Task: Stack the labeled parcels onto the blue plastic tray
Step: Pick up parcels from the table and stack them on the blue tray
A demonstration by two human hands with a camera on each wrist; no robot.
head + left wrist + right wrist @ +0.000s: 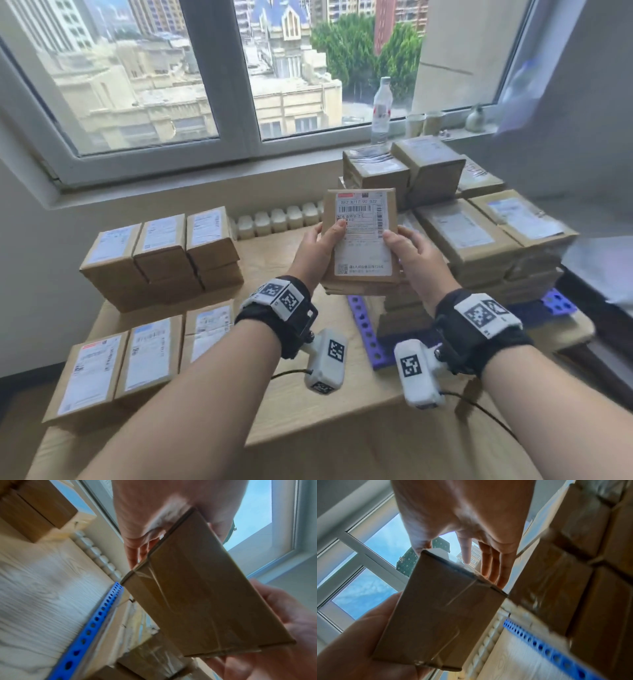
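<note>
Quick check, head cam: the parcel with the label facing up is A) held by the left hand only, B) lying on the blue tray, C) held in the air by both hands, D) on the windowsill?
C: the left hand and right hand each grip a side of the labeled parcel, which is raised above the table beside the blue tray.

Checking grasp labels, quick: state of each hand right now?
Left hand: holding the parcel, thumb on its label.
Right hand: holding the same parcel from the other side.
</note>
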